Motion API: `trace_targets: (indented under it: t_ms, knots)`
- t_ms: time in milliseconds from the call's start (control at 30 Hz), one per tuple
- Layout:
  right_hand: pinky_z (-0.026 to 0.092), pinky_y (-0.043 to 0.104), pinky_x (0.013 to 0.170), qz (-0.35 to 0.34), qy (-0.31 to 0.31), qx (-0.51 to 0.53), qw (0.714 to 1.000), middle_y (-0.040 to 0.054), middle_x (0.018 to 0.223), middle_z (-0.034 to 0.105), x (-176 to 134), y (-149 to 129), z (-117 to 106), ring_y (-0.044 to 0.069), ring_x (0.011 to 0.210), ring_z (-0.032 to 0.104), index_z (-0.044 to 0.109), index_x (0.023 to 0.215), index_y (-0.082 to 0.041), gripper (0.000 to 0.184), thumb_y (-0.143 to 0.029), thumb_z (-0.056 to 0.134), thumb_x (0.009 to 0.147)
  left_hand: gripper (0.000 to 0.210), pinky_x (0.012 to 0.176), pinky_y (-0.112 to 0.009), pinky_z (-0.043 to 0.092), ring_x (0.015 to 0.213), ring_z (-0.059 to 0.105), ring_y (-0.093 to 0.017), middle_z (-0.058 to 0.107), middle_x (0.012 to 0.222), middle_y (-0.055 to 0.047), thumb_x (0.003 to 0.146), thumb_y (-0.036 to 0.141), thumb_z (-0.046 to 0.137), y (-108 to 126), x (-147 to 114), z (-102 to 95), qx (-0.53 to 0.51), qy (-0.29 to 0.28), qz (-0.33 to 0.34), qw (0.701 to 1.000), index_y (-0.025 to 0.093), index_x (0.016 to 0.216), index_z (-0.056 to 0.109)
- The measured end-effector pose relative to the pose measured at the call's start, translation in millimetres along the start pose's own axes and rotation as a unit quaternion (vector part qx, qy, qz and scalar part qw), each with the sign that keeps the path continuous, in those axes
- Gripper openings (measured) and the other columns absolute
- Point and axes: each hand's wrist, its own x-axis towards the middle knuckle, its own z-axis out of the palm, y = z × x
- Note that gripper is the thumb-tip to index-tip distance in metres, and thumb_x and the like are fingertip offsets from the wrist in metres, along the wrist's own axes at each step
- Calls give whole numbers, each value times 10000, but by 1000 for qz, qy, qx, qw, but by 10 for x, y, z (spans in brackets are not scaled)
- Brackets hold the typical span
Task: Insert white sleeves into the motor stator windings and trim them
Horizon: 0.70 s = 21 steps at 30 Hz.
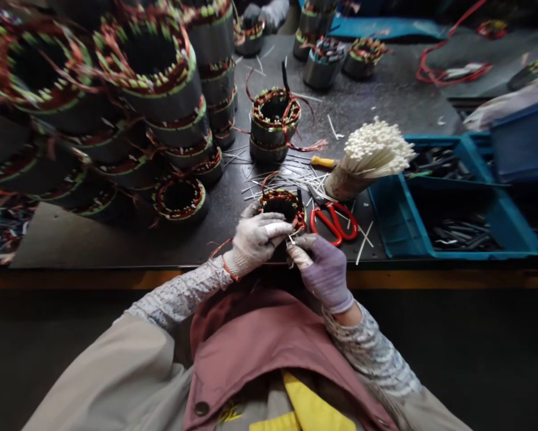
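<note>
A motor stator [281, 209] with copper windings stands near the table's front edge. My left hand [260, 234], in a white glove, is closed against its near left side, fingers lying across the rim. My right hand [323, 267], in a purple glove, pinches a thin white piece [290, 238] at the stator's near right side; the fingertips of both hands almost meet there. What exactly the piece is I cannot make out. Red-handled scissors [334, 221] lie just right of the stator, among loose white sticks [307, 181].
Stacked stators [161, 90] rise at the left, and another pair [274, 126] stands ahead. A bundle of white sticks [372, 157] leans at the right, beside blue bins [458, 221] of dark sleeves. A yellow-handled tool [323, 161] lies behind. Another person's gloved hand [273, 15] is at the far side.
</note>
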Motion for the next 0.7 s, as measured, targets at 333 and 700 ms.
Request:
trace_targets:
  t_ms: [333,700]
  knots:
    - [503,246,608,13,-45,27,999,22,698,682,-26,39,-22,134,621,624,649,753,-193,111,-251,597,831,172,1120,-442,265,943,697,-155,760,910,6,903,306,551,-46,-10,43,8,13,30,999,280,897,721]
    - [495,246,591,43,-43,69,996,9,661,672,9,9,-4,128,583,609,653,748,-193,118,-269,607,826,196,1106,-443,298,953,696,-162,760,903,-4,908,324,535,-29,-20,30,14,10,18,1000,273,898,724]
